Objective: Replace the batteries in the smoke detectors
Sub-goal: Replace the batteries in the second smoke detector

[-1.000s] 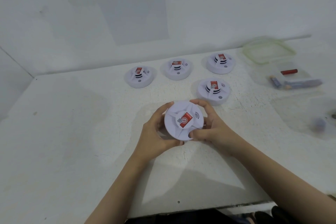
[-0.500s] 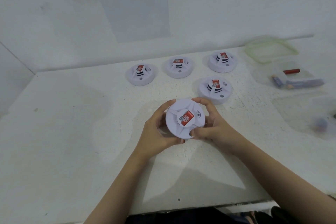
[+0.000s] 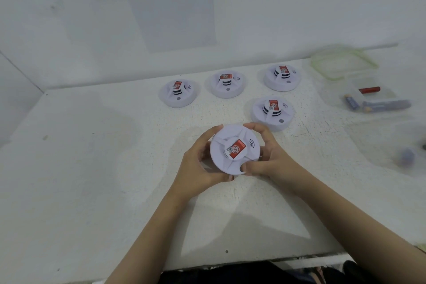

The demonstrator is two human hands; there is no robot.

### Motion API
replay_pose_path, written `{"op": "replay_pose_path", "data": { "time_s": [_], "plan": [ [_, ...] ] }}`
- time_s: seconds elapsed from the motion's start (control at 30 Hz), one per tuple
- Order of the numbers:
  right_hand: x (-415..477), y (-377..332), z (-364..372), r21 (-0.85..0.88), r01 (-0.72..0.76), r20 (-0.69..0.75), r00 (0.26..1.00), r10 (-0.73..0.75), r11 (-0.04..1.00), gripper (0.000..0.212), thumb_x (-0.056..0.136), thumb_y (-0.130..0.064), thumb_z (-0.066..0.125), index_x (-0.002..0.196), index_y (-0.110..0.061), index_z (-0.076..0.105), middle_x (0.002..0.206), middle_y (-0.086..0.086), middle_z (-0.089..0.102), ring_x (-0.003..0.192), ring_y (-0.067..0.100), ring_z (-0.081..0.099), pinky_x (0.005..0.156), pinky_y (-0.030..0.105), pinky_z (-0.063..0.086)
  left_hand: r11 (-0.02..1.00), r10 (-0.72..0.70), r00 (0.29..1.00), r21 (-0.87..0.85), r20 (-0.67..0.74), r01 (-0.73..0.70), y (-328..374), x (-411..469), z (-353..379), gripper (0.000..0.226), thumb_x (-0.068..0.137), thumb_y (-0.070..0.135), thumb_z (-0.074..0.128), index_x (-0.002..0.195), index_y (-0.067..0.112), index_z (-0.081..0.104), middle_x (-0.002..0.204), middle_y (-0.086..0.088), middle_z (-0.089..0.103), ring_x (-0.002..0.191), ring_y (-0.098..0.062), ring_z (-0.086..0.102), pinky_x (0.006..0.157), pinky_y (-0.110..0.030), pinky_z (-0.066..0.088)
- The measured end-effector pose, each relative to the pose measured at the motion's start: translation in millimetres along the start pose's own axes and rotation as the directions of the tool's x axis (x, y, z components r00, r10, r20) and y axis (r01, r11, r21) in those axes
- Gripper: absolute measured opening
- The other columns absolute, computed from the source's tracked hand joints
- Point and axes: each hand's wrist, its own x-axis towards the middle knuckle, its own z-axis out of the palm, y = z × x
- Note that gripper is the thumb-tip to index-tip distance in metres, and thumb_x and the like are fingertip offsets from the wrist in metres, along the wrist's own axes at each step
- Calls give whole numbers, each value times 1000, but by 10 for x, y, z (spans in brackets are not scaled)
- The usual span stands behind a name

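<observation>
I hold a round white smoke detector [image 3: 232, 148] with a red label above the table's middle, its face tilted toward me. My left hand [image 3: 199, 161] grips its left rim, and my right hand [image 3: 267, 157] grips its right and lower rim. Several more white detectors sit face up behind it: one close by on the right [image 3: 272, 112] and three in a row [image 3: 178, 93] [image 3: 227, 84] [image 3: 282, 76] near the wall. Loose batteries, one red [image 3: 368, 89] and some blue [image 3: 351, 101], lie in a clear container [image 3: 387, 94] at the right.
The white table [image 3: 92, 168] meets a white wall at the back and left. A printed instruction sheet [image 3: 170, 4] hangs on the wall. A green-rimmed clear lid [image 3: 343, 63] lies at the back right. Another clear tub [image 3: 405, 157] stands at the right edge.
The detector has turned slightly in my hands, its label rotating a little. Both hands keep their grip in nearly the same place.
</observation>
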Motion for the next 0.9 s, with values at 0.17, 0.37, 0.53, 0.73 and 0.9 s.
{"op": "replay_pose_path", "data": {
  "time_s": [0.17,0.37,0.53,0.73,0.9],
  "plan": [
    [13,10,-24,29,-6,27,1000,5,1000,73,72,10,63,125,-36,42,114,18,64,102,34,62,88,50,52,1000,-6,1000,-12,-1,6,10,7,-4,89,54,18,90,131,33,47,126,14,62,115,-10,61,84,-21,54],
    [41,24,-47,167,-10,26,1000,5,986,56,81,-4,56,130,-27,42,119,19,62,106,34,62,88,43,53,999,-33,999,-41,2,33,-21,10,-13,93,57,6,88,136,27,44,128,1,61,115,-15,61,83,-26,56],
    [38,41,-53,181,14,1,1000,-14,983,57,81,-2,56,132,-23,42,120,22,61,109,36,60,92,44,51,993,-83,997,-82,-1,82,-51,4,-35,90,55,1,86,129,27,42,106,-6,69,98,-19,67,74,-35,59],
    [28,60,-53,169,24,-18,1000,-21,985,56,81,-3,58,131,-24,44,114,19,65,108,35,62,92,42,52,987,-106,994,-125,-1,105,-57,14,-43,82,56,-4,82,123,23,44,102,-8,69,93,-19,67,69,-30,57],
    [19,58,-41,132,41,-74,997,-32,990,56,77,-6,62,127,-29,49,119,16,63,109,29,62,93,42,51,983,-101,995,-157,-8,99,-50,16,-62,80,56,-1,81,125,25,48,107,-8,70,99,-24,67,77,-41,59]
  ]
}}
